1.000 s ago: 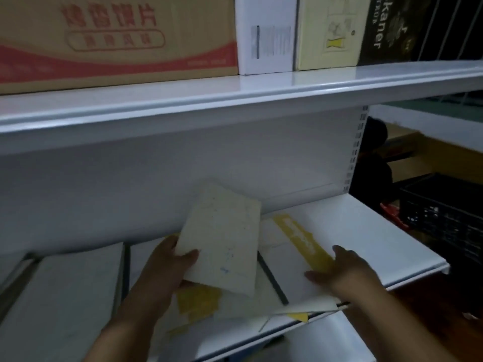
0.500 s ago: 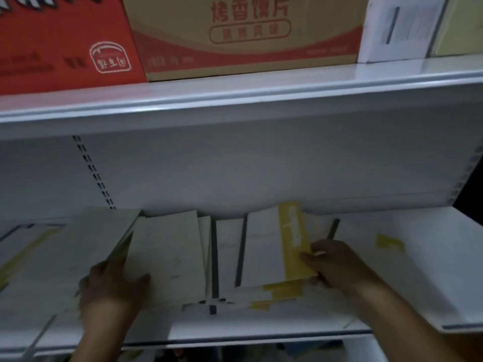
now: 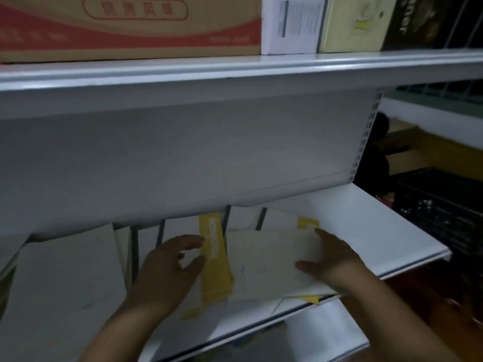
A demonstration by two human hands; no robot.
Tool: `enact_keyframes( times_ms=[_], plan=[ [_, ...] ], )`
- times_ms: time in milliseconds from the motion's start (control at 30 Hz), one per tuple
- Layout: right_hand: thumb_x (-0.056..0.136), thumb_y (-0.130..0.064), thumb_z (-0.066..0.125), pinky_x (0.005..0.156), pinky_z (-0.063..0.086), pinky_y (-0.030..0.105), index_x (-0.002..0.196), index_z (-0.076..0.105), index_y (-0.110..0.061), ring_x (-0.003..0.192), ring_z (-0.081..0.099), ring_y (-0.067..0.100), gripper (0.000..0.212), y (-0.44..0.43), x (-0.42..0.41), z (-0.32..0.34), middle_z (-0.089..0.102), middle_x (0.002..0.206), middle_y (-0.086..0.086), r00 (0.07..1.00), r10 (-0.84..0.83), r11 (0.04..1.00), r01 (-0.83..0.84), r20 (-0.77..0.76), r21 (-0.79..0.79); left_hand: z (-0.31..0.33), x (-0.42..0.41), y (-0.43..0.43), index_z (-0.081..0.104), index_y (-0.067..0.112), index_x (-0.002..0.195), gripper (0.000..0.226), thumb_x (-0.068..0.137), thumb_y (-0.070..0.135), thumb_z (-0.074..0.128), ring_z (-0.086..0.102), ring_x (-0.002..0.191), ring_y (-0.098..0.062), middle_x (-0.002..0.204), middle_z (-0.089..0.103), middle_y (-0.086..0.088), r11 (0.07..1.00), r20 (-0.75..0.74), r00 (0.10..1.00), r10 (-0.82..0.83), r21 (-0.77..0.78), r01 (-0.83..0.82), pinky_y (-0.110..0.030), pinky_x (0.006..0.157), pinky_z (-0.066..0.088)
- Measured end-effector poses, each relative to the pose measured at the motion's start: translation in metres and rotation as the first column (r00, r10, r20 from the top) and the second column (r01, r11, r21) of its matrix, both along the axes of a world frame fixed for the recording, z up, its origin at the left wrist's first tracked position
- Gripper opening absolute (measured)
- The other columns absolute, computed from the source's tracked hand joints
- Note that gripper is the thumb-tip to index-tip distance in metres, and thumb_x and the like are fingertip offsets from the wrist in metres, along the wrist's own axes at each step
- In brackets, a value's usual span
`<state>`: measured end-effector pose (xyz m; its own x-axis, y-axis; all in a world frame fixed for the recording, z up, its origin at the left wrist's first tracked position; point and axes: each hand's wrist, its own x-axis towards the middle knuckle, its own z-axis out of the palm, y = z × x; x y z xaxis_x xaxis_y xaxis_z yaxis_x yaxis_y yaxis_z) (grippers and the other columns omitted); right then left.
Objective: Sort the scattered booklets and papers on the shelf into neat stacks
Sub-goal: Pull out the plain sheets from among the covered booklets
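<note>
The pale booklet point(image 3: 271, 265) lay flat on the shelf point(image 3: 366, 231), and my right hand point(image 3: 337, 259) gripped its right edge, thumb on top. Just left of it, a yellow-striped booklet point(image 3: 214, 257) sat at my left hand's point(image 3: 170, 267) spread, empty fingers point(image 3: 188, 242). Cardboard box point(image 3: 130, 27) overhead; dim room, honestly.

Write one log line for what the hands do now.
left hand: open over yellow booklet | right hand: on cream paper | shelf: unsorted
</note>
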<state>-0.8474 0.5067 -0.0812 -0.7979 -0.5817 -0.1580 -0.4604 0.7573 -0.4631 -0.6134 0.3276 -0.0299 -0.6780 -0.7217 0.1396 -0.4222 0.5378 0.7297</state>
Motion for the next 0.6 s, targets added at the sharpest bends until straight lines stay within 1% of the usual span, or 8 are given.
enact_keyframes(
  times_ms=[133,233,300,367,433,500,567,600],
  plan=[
    [0.065,-0.037,0.078,0.089,0.049,0.032,0.141,0.030,-0.020,0.109,0.056,0.023,0.092,0.015,-0.006,0.000,0.054,0.123,0.005,0.995,-0.057,0.976,0.073,0.085,-0.204,-0.010,-0.069,0.009,0.044,0.027,0.134,0.053,0.085,0.031,0.064,0.044,0.121,-0.011,0.138,0.044,0.007,0.977,0.185,0.960,-0.212,0.004,0.215,-0.018,0.098,0.033],
    [0.071,-0.026,0.076,0.076,0.044,0.024,0.138,0.037,-0.020,0.093,0.055,0.017,0.078,0.027,-0.010,-0.002,0.054,0.103,-0.002,0.993,-0.035,0.968,0.062,0.114,-0.242,-0.022,-0.108,0.008,0.026,0.019,0.145,0.077,0.081,0.039,0.066,0.031,0.137,-0.016,0.152,0.028,0.000,0.949,0.395,0.869,-0.299,0.025,0.315,-0.025,0.111,0.027],
    [0.074,-0.023,0.074,0.072,0.044,0.021,0.135,0.043,-0.021,0.092,0.056,0.016,0.068,0.035,-0.017,-0.006,0.055,0.103,-0.002,0.991,-0.066,0.956,0.096,0.119,-0.276,-0.028,-0.121,0.009,0.029,0.016,0.143,0.085,0.075,0.049,0.069,0.034,0.134,-0.021,0.147,0.034,-0.005,0.939,0.528,0.803,-0.277,-0.026,0.342,-0.031,0.110,0.030],
    [0.077,-0.019,0.071,0.070,0.044,0.021,0.129,0.049,-0.019,0.089,0.056,0.016,0.056,0.042,-0.027,-0.008,0.058,0.103,-0.001,0.983,-0.126,0.925,0.166,0.136,-0.342,-0.029,-0.127,0.014,0.038,0.020,0.135,0.090,0.063,0.064,0.069,0.042,0.124,-0.022,0.134,0.043,-0.005,0.921,0.643,0.739,-0.203,-0.131,0.367,-0.035,0.102,0.037],
    [0.080,-0.017,0.069,0.073,0.045,0.025,0.124,0.054,-0.017,0.087,0.058,0.016,0.046,0.046,-0.038,-0.008,0.061,0.101,0.000,0.974,-0.171,0.886,0.218,0.149,-0.409,-0.026,-0.132,0.021,0.045,0.022,0.123,0.078,0.062,0.063,0.070,0.047,0.114,-0.020,0.123,0.048,-0.004,0.922,0.645,0.728,-0.232,-0.093,0.377,-0.031,0.091,0.041],
    [0.082,-0.017,0.067,0.077,0.050,0.031,0.120,0.057,-0.015,0.085,0.061,0.018,0.040,0.047,-0.049,-0.005,0.063,0.100,0.002,0.966,-0.210,0.854,0.257,0.152,-0.452,-0.019,-0.132,0.025,0.047,0.023,0.104,0.046,0.073,0.047,0.070,0.052,0.104,-0.017,0.112,0.053,-0.001,0.922,0.560,0.767,-0.313,-0.016,0.388,-0.024,0.075,0.040],
    [0.083,-0.020,0.066,0.081,0.053,0.036,0.122,0.056,-0.014,0.087,0.063,0.020,0.041,0.045,-0.060,-0.003,0.065,0.102,0.003,0.961,-0.212,0.851,0.272,0.180,-0.449,-0.005,-0.124,0.024,0.047,0.023,0.097,0.025,0.084,0.037,0.062,0.053,0.093,-0.012,0.105,0.054,0.003,0.922,0.467,0.809,-0.357,0.036,0.385,-0.020,0.065,0.038],
    [0.083,-0.023,0.066,0.080,0.052,0.034,0.125,0.054,-0.014,0.091,0.062,0.021,0.044,0.041,-0.064,-0.002,0.064,0.106,0.003,0.960,-0.198,0.867,0.267,0.201,-0.421,0.000,-0.116,0.019,0.050,0.022,0.097,0.019,0.086,0.034,0.060,0.054,0.089,-0.010,0.103,0.056,0.004,0.933,0.402,0.847,-0.348,0.063,0.353,-0.018,0.063,0.039]
  ],
)
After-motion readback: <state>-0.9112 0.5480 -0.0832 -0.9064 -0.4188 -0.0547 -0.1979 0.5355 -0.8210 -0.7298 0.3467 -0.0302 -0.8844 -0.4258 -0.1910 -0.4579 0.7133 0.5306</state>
